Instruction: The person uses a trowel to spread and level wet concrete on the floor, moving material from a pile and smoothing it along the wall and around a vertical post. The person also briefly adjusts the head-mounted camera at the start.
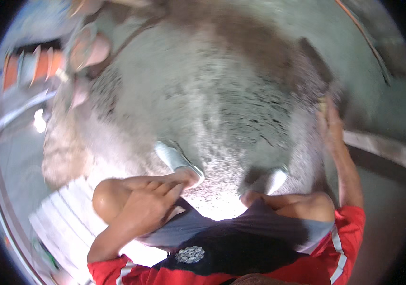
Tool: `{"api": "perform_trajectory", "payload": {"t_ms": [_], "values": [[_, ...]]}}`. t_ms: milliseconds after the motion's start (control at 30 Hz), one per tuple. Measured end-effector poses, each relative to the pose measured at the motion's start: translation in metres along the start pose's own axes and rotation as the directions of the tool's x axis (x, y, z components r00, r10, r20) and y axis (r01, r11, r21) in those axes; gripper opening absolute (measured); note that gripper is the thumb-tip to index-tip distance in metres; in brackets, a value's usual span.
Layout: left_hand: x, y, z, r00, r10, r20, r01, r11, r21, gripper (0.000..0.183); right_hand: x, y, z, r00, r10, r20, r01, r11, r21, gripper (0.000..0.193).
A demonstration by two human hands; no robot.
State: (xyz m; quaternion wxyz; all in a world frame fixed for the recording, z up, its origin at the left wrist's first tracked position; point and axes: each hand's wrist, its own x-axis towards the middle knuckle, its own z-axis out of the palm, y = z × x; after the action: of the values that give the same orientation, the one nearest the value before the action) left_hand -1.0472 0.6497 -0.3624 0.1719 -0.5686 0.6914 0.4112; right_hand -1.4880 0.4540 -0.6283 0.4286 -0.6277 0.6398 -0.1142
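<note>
I am squatting over a wet, speckled grey concrete floor [222, 95]. My left hand [148, 204] lies on my left leg just below the bare knee [105, 194] and holds nothing. My right hand [331, 123] reaches out to the right, its fingers closed around the lower end of a dark tool [317, 61] that lies slanted against the floor. The picture is too blurred to tell what kind of tool it is. My feet wear pale sandals, the left [177, 161] and the right [274, 180], flat on the floor. Red sleeves and dark shorts fill the lower edge.
A white slatted panel [65, 218] lies at the lower left. Orange-and-white striped things [32, 66] and pinkish objects [91, 47] sit at the upper left. A thin orange line [359, 28] crosses the upper right. A pale raised kerb [383, 147] runs along the right.
</note>
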Motion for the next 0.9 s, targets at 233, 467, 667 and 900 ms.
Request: {"api": "perform_trajectory", "payload": {"t_ms": [233, 467, 667, 900], "values": [[0.028, -0.059, 0.053, 0.996, 0.086, 0.038, -0.090, 0.987, 0.135, 0.049, 0.042, 0.000, -0.006, 0.980, -0.191, -0.056, 0.161, 0.924, -0.347, 0.056], [0.062, -0.098, 0.032, 0.901, 0.421, 0.102, -0.433, 0.872, 0.230, 0.056, -0.075, -0.038, -0.013, 0.967, 0.237, -0.097, -0.254, 0.934, -0.250, 0.043], [0.059, -0.077, 0.007, 0.728, 0.628, 0.274, -0.677, 0.720, 0.149, 0.048, -0.201, 0.022, 0.089, 0.620, 0.773, -0.131, -0.672, 0.610, 0.420, 0.034], [0.019, -0.076, 0.029, 0.608, 0.782, 0.136, -0.791, 0.611, 0.020, 0.043, -0.184, -0.042, 0.282, 0.885, 0.457, -0.087, -0.443, 0.886, 0.140, 0.036]]}}
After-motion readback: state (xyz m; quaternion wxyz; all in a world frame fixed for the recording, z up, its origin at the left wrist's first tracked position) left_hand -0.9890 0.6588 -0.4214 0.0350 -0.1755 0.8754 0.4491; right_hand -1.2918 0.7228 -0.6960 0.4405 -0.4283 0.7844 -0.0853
